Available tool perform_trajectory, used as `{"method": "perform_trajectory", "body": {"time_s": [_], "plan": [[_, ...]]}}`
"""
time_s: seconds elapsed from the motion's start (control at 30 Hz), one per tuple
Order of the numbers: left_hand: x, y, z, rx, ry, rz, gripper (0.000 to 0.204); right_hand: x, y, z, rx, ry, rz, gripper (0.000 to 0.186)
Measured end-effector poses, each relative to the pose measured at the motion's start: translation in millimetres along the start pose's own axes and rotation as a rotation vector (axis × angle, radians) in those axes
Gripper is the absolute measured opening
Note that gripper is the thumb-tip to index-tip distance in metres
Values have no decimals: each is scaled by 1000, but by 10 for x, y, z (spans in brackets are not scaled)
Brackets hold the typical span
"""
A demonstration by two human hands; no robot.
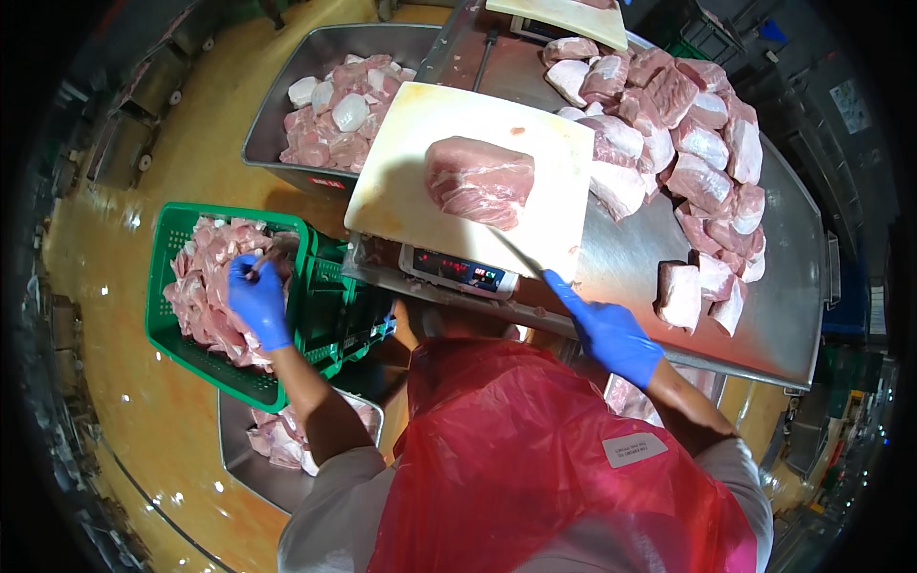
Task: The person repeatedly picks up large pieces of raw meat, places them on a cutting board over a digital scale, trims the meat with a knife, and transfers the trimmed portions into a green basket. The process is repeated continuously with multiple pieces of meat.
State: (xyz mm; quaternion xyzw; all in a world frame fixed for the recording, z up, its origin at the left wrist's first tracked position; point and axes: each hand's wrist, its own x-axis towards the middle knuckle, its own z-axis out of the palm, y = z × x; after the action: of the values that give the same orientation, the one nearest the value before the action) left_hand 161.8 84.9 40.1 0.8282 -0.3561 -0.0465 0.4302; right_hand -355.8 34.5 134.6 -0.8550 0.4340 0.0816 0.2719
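My left hand (258,298), in a blue glove, is over the green crate (158,329) heaped with pale pink meat pieces (205,277). Its fingers are curled together; what they hold, if anything, is hard to make out. My right hand (616,336), also blue-gloved, grips a knife (521,253). The blade points up and left over the white cutting board (396,205), its tip close to the near edge of a large meat slab (479,177). The slab lies alone near the board's middle, and the knife's handle is mostly hidden in my hand.
Under the board is a digital scale (458,270). Many meat blocks (702,143) pile on the steel table (611,258) at the right. A steel tub (253,143) of meat stands at the far left, another tub (234,444) below the crate. A steel rod (485,59) lies behind the board.
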Motion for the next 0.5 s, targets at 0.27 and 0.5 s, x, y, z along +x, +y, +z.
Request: {"method": "perform_trajectory", "body": {"time_s": [0.27,0.5], "plan": [[-771,1934,1644,32,-192,767,42,160,170,56,476,552,109,72],[-481,2368,1984,221,-803,1141,45,110,416,70,493,650,134,73]]}}
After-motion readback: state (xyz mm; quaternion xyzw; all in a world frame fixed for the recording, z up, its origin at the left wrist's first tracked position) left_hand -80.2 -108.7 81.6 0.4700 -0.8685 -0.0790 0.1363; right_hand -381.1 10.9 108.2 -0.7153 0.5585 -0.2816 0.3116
